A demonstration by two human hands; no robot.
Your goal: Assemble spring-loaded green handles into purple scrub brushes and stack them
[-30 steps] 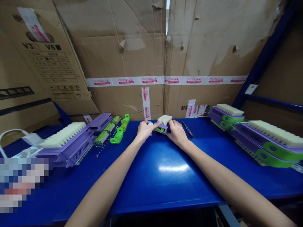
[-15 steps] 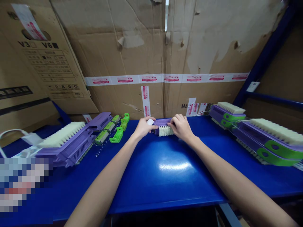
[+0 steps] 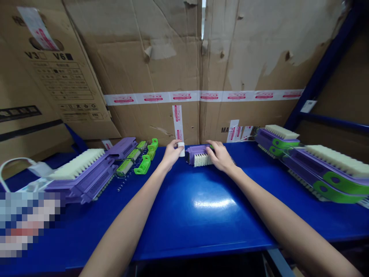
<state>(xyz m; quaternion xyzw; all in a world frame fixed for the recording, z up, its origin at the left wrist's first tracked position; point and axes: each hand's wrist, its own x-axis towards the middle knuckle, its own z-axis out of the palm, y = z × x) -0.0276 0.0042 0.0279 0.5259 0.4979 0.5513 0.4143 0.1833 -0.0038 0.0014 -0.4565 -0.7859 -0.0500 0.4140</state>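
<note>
My left hand (image 3: 172, 156) pinches a small white block (image 3: 181, 149) between thumb and fingers, just left of a purple housing (image 3: 194, 151) and apart from it. The housing lies near the back of the blue table, with a cream toothed foam strip (image 3: 202, 160) along its front. My right hand (image 3: 220, 156) is closed round the right end of the housing, thumb in front and fingers behind. A bit of green shows under those fingers; the rest of that end is hidden.
Purple housings with cream foam (image 3: 77, 163) lie at the left, beside green clips (image 3: 143, 164) and a white cable (image 3: 14, 161). More purple units (image 3: 305, 165) with green ends lie at the right. Cardboard (image 3: 155, 69) stands along the back of the blue table (image 3: 201, 227).
My left hand has drawn left, off the purple housing, and the white block in it is now upright. My right hand's fingers have spread a little over the housing's right end.
</note>
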